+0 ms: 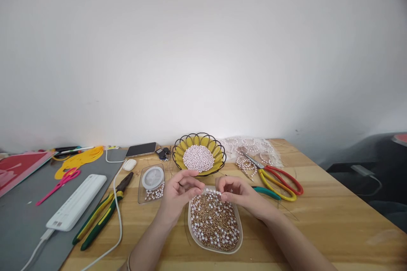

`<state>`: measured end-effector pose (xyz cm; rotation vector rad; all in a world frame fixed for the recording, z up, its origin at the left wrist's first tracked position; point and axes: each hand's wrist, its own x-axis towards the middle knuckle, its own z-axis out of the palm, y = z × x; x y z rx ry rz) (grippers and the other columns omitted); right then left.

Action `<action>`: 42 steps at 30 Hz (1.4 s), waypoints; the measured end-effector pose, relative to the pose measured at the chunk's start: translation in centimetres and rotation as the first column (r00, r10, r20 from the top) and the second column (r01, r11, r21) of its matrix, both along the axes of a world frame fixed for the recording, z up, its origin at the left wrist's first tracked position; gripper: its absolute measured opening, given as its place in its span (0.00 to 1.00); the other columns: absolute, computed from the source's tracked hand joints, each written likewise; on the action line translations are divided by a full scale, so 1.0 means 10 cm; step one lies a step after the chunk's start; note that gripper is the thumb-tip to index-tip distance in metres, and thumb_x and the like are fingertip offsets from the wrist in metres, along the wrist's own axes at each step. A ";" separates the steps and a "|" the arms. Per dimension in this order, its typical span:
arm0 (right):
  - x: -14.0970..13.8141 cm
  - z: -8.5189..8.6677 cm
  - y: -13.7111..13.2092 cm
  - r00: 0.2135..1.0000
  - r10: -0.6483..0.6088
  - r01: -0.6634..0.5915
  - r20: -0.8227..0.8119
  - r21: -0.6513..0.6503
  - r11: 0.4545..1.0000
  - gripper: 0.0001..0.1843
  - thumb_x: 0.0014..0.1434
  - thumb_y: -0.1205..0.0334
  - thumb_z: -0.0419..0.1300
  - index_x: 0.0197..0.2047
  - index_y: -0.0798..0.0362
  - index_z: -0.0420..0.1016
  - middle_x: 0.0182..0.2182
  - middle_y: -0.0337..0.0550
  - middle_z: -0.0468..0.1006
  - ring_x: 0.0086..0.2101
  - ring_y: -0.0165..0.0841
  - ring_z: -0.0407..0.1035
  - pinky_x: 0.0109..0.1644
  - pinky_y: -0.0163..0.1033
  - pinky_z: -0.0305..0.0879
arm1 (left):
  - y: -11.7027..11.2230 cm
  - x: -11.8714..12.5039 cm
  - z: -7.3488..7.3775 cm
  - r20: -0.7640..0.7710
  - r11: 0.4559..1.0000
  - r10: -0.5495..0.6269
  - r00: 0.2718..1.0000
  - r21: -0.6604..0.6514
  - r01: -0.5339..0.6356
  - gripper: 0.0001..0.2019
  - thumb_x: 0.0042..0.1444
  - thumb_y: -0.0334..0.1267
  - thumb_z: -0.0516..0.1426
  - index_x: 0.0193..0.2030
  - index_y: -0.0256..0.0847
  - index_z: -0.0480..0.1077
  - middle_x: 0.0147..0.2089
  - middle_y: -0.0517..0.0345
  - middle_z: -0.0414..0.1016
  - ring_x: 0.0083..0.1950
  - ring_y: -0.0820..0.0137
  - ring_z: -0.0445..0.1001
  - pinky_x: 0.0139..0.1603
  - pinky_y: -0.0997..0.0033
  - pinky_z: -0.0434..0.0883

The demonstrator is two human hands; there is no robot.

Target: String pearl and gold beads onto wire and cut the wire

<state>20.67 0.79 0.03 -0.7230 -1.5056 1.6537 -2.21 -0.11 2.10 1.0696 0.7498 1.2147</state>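
A short row of shiny pearl-coloured beads (pixel 212 191) spans the gap between my two hands. My left hand (pixel 181 192) pinches its left end with thumb and forefinger. At the other end, the fingertips of my right hand (pixel 240 194) are closed on the string of beads. The thread itself is too thin to make out here. Right below my fingers stands a white tray (pixel 241 237) filled with mixed gold and pearl beads (pixel 214 220). Just behind the hands, a black-rimmed yellow basket (pixel 178 152) holds many small pale pink beads (pixel 199 158).
Left of the tray are a clear box (pixel 140 197) with a spool (pixel 153 178), pliers (pixel 104 216), a white cable (pixel 120 220) and a power bank (pixel 78 201). To the right lie red-and-yellow-handled scissors (pixel 280 180), a green handle (pixel 267 192) and bagged bead strings (pixel 254 148).
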 end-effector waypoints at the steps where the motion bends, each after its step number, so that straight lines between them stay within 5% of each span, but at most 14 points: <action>1: 0.00 0.00 0.00 1.000 0.002 -0.002 0.000 0.000 1.000 0.19 0.55 0.47 0.73 0.31 0.52 0.74 0.26 0.34 0.67 0.28 0.29 0.58 0.34 0.35 0.52 | 0.00 0.00 0.00 -0.003 1.000 -0.003 1.000 0.010 0.003 0.18 0.46 0.36 0.75 0.45 0.40 0.80 0.34 0.56 0.86 0.34 0.72 0.82 0.39 0.77 0.77; 42: -0.03 0.05 -0.01 0.999 0.006 -0.007 0.033 0.020 1.000 0.19 0.56 0.46 0.71 0.30 0.51 0.73 0.24 0.33 0.66 0.26 0.29 0.57 0.31 0.36 0.51 | 0.00 -0.03 -0.04 -0.195 0.986 0.025 0.981 0.167 0.008 0.16 0.52 0.36 0.71 0.48 0.39 0.79 0.37 0.51 0.86 0.38 0.64 0.83 0.38 0.70 0.79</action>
